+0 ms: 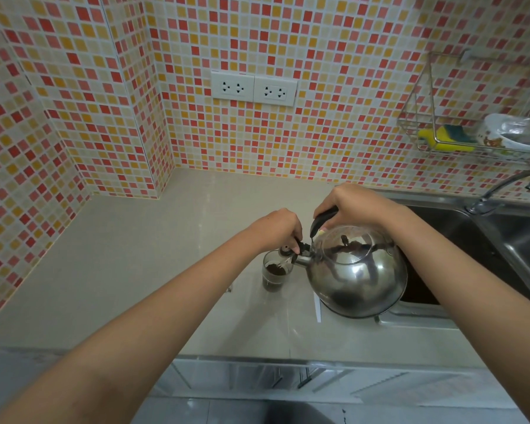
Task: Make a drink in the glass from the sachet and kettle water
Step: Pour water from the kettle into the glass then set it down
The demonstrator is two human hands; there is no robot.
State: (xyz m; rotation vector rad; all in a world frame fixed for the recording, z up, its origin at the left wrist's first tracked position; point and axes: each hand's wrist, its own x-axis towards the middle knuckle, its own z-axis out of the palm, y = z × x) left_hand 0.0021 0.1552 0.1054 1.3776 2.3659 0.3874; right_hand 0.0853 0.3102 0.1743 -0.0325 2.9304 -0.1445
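We see the glass (275,272) on the counter (153,270), the kettle (357,276) at its three o'clock, the sink (471,237) further that way, sockets (253,88) at twelve.

My right hand (353,206) covered most of the kettle's black handle (323,220), and my left hand (277,228) hid part of the spout cap (298,247). The spout's tip masked the far rim of the glass (274,275). Any pouring stream was too fine to make out. The tap (502,191) and wire rack (471,117) were cut by the right edge.
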